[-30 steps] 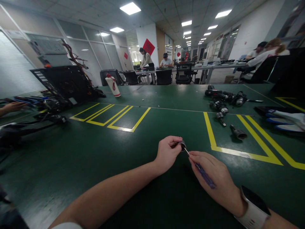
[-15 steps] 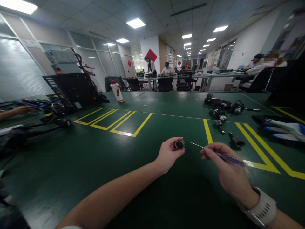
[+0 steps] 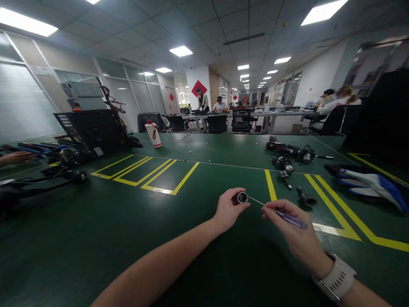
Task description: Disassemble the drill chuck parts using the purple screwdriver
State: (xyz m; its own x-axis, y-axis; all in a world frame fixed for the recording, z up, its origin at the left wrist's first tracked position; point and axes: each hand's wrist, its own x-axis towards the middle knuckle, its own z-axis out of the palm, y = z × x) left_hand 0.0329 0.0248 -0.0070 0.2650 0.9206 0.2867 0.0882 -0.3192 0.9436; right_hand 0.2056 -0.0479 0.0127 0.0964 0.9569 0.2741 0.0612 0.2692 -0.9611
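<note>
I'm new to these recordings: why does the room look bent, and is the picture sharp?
Head view: wide lens bows the ceiling and walls; ceiling panels glare white. The left hand, its small ring part and the right hand with its screwdriver look sharp; a distant face is blurred.

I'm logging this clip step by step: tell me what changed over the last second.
The right hand drew the screwdriver tip back from the small round part half a second ago, then brought it in again; the tip now reaches the part's rim. The left hand kept pinching the part above the green table. The tools beyond stayed put.
</note>
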